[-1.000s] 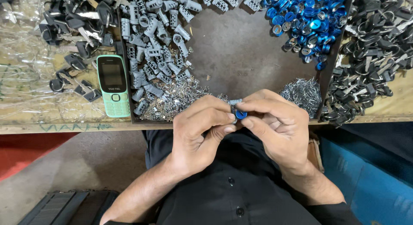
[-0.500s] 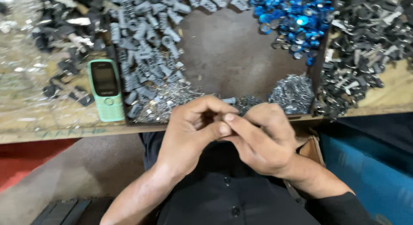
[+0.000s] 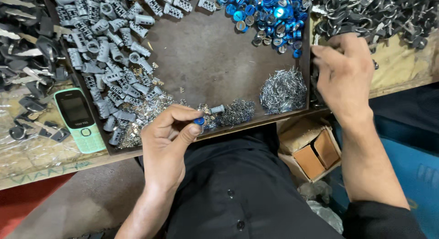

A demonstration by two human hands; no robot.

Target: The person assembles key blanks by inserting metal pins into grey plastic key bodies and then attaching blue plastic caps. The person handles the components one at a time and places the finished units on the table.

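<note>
My left hand (image 3: 167, 143) is over the near edge of the dark tray (image 3: 206, 60), pinching a small grey cylinder with a blue cap (image 3: 200, 121) between thumb and fingers. My right hand (image 3: 344, 69) reaches to the tray's right side, fingers bent down into the pile of black-handled keys (image 3: 379, 15); whether it grips one is hidden. In the tray lie grey lock cylinders (image 3: 105, 51), blue metal caps (image 3: 265, 15), a heap of small silver pins (image 3: 283, 90) and a heap of springs (image 3: 235, 112).
A green push-button phone (image 3: 78, 120) lies on the wooden bench left of the tray. More black key parts (image 3: 27, 60) are spread at far left. An open cardboard box (image 3: 311, 150) and a blue crate (image 3: 411, 170) sit below the bench on the right.
My hands have come apart. The right hand left the part and moved up to the right onto the key pile; the left hand keeps the blue-capped cylinder.
</note>
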